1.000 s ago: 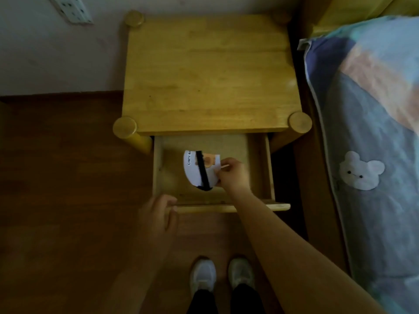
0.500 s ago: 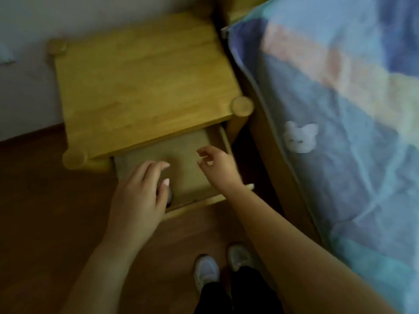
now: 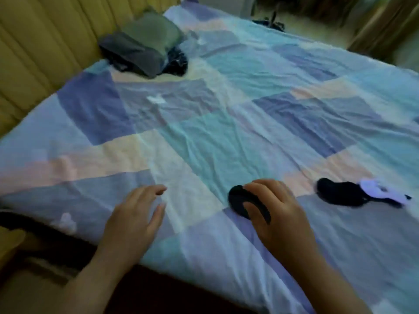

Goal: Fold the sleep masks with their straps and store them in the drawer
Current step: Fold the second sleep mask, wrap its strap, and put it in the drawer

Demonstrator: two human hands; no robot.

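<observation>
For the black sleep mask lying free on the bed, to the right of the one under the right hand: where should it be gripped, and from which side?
Probably the rounded left lobe of the black sleep mask, pinched from above. It lies flat on the bedspread, and that end is clear; its right end meets a pale lilac mask.

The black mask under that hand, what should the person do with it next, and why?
Probably close the right hand around the black mask and lift it off the quilt to fold it. The fingers already rest on it, though a firm grip isn't clear. The left hand is empty and open nearby, free to help. Another dark mask and a pale one wait further right.
</observation>
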